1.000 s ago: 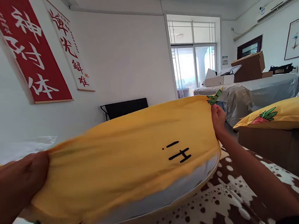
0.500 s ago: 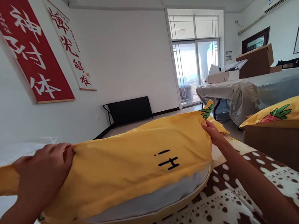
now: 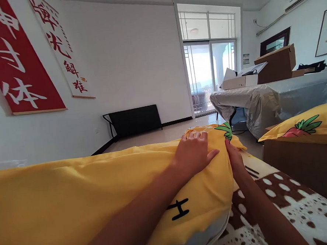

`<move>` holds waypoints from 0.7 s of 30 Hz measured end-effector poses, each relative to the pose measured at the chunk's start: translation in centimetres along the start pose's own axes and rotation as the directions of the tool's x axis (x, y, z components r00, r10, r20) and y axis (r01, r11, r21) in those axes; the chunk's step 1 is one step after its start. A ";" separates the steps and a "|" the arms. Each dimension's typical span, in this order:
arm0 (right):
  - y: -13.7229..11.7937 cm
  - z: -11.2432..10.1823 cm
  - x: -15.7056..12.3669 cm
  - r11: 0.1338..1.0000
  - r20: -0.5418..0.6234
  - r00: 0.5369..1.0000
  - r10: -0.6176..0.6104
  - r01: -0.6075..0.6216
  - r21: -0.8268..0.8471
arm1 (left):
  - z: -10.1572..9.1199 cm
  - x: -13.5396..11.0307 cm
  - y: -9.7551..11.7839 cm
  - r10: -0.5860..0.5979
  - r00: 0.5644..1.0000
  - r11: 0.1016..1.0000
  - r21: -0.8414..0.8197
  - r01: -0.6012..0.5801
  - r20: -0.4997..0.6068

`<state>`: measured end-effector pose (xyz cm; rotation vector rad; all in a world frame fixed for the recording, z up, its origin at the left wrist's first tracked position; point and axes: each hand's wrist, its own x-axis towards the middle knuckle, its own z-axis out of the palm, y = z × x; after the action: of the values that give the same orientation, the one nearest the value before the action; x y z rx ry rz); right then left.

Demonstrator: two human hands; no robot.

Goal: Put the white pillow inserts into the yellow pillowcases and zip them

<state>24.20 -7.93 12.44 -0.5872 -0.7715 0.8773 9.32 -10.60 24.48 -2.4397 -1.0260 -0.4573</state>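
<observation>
The yellow pillow [image 3: 74, 202] is filling your whole near left, blocking any low path there. On your right, the spotted blanket [image 3: 285, 203] is lying bare beside it, while a cardboard box [image 3: 301, 162] is walling off that side. Past the pillow, open floor [image 3: 158, 135] is stretching toward the plastic-wrapped table [image 3: 275, 97].
</observation>
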 end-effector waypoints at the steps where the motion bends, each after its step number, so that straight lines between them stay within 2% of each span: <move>1: -0.2 -0.4 0.3 0.999 -0.005 1.000 0.030 -0.030 0.044 | 0.2 1.2 0.3 0.000 0.999 1.000 -0.013 0.001 0.046; 3: -0.7 -0.9 1.0 0.989 -0.034 0.997 0.074 -0.068 0.133 | 0.5 3.2 0.6 -0.023 0.986 0.998 -0.060 0.033 0.164; 5: -1.1 -1.2 1.6 0.986 -0.050 0.998 0.034 -0.025 0.165 | 0.5 4.6 0.7 -0.041 0.959 0.989 -0.122 0.079 0.281; 7: -1.3 -1.5 1.9 0.987 -0.029 0.999 -0.016 0.020 0.157 | 0.6 5.5 0.5 -0.011 0.936 0.975 -0.203 0.087 0.351; 9: -1.4 -1.8 2.0 0.989 0.014 0.999 -0.041 0.039 0.141 | 0.6 5.9 0.3 0.056 0.936 0.948 -0.311 0.059 0.347; 10: -1.4 -1.9 2.1 0.990 0.036 0.998 -0.044 0.039 0.136 | 0.7 5.9 0.0 0.070 0.948 0.932 -0.359 0.048 0.309; 11: -1.3 -2.0 2.1 0.990 0.057 0.997 -0.043 0.035 0.134 | 0.7 5.9 -0.3 0.052 0.967 0.924 -0.380 0.048 0.248; 13: -1.2 -2.1 2.1 0.991 0.100 0.994 -0.043 0.030 0.133 | 0.7 5.6 -1.2 -0.068 0.988 0.933 -0.343 0.111 0.136; 14: -1.2 -2.1 2.1 0.991 0.115 0.992 -0.044 0.029 0.131 | 0.6 5.5 -1.7 -0.127 0.983 0.935 -0.315 0.164 0.136; 15: -1.2 -2.2 2.1 0.991 0.125 0.991 -0.046 0.030 0.127 | 0.5 5.4 -2.2 -0.159 0.970 0.933 -0.294 0.208 0.181; 16: -1.3 -2.2 2.1 0.992 0.132 0.990 -0.050 0.034 0.121 | 0.4 5.3 -2.7 -0.156 0.954 0.930 -0.287 0.229 0.257; 18: -1.4 -2.2 2.2 0.993 0.136 0.989 -0.063 0.049 0.107 | 0.1 5.2 -3.5 -0.077 0.921 0.916 -0.337 0.216 0.383; 19: -1.5 -2.2 2.2 0.994 0.129 0.989 -0.074 0.062 0.095 | -0.1 5.2 -3.7 -0.034 0.919 0.905 -0.378 0.195 0.393; 21: -1.6 -2.2 2.3 0.993 0.101 0.989 -0.108 0.103 0.055 | -0.4 5.1 -3.7 0.008 0.939 0.879 -0.450 0.157 0.344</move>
<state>27.67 -7.11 13.09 -0.4553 -0.8649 0.8319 9.98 -5.52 28.25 -3.0019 -1.2745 -0.3514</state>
